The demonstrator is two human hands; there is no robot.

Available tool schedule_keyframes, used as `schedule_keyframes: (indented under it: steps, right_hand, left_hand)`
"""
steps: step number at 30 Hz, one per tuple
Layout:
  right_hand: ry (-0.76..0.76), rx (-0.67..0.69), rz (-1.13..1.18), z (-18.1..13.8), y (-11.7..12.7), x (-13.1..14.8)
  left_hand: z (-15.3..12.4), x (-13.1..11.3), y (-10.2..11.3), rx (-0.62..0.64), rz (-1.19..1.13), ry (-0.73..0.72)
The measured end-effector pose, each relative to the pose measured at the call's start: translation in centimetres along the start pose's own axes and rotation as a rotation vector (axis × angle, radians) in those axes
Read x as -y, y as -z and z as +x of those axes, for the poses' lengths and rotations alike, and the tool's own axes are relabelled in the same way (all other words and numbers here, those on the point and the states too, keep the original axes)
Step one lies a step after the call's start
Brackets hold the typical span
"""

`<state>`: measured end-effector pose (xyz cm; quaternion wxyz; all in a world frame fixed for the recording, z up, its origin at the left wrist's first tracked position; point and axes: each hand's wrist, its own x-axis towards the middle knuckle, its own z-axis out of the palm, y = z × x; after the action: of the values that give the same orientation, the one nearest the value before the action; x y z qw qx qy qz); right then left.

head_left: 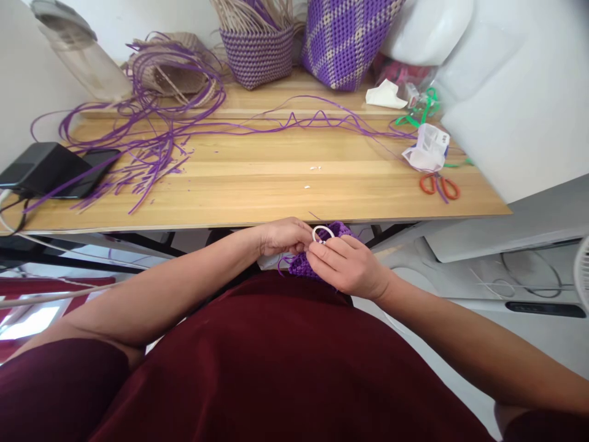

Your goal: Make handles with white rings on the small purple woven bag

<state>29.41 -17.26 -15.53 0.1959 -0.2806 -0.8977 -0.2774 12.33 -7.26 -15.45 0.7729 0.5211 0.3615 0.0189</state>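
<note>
In front of my body, just below the table edge, both hands work close together on a small purple woven piece [304,266]. A thin white ring [324,227] stands up between my fingertips. My left hand [288,236] has its fingers closed at the left edge of the weave, its fingertips touching the ring's side. My right hand [343,264] is bent over the weave, fingers closed at the ring's lower part. My fingers hide most of the woven piece and where the ring meets it.
On the wooden table [248,190] lie tangled purple strips [156,116], orange-handled scissors [439,185] and a small plastic bag [430,147]. Woven baskets [257,55] stand at the back. A black box-shaped device [41,166] and a bottle [87,61] are at left.
</note>
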Motion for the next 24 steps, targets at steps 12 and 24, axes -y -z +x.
schedule_keyframes:
  steps: [12, 24]
  right_hand:
    - [-0.644, -0.158, 0.672, 1.6, 1.4, -0.9]
    - [-0.525, 0.758, 0.781, 2.5, -1.8, -6.5]
  left_hand:
    - [-0.3, 0.2, 0.5, -0.131, 0.587, -0.267]
    - [-0.1, 3.6, 0.4, -0.543, 1.545, -1.166]
